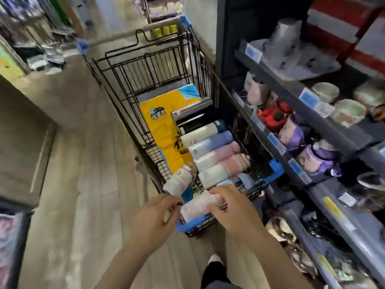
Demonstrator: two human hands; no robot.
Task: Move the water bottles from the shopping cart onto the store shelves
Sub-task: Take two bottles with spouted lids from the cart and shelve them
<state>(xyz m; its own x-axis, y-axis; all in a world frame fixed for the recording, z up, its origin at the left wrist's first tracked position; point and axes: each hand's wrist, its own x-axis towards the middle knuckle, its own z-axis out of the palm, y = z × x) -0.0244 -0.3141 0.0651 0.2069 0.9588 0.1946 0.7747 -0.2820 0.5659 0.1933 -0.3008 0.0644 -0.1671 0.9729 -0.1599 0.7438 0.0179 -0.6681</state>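
Far left: low counter edge (27, 113) borders a broad strip of bare wood floor (83, 184); this is the widest free room, running the cart's full left side.

Left hand (154, 215) at the cart's near left corner, fingers curled, fingertips pinching the near end of a pale pink bottle (198, 205). Contact is blurred; how firmly it pinches, cannot tell.

Just left of and beyond it, a second pink-white bottle (178, 181) leans tilted against the cart's left wall.

Centre: shopping cart (129, 84), black wire, blue corner bumpers. A yellow bag (164, 130) lies flat on its floor. A row of bottles (210, 151) lies sideways, packed touching along the right wall: black, cream, blue, pink.

Right hand (231, 207) lies over the pale pink bottle, fingers curled around its far side, holding it crosswise above the near rim.

Right: store shelves (325, 130), grey ledges with blue price tags, stand just beside the cart's right wall; little gap between. Purple bottles (312, 151) and cups already fill the middle ledge.
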